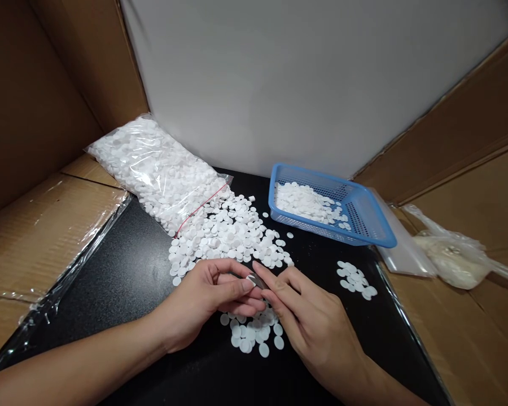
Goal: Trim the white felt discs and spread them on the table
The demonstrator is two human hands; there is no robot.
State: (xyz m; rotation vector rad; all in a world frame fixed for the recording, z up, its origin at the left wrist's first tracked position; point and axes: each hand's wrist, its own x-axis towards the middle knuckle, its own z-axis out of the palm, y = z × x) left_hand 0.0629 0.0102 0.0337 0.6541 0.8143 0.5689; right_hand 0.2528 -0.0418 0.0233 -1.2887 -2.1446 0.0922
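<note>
Over the near middle of the black table (pixel 122 282), just above a small pile of discs (pixel 249 338): left hand (pixel 211 293) closed in a pinch on 1 white disc (pixel 250 280), thumb and fingertips touching its edge. Right hand (pixel 313 321) closed likewise, fingers wrapped on a thin grey tool (pixel 260 282), kind not clear, tip touching the disc.

Likely to go wrong: disc slipping from so light a pinch and vanishing among the look-alikes below; tool tip skidding off the smooth face toward the left fingertips; a wrist brushing the big heap (pixel 228 231) and scattering it.

Round, so no long axis for the disc; flat face turned up and toward the right hand. Tool axis slanted, handle end lower right, tip pointing upper left.

Beyond, a clear bag (pixel 152 163) and blue basket (pixel 381 237), both holding discs.
</note>
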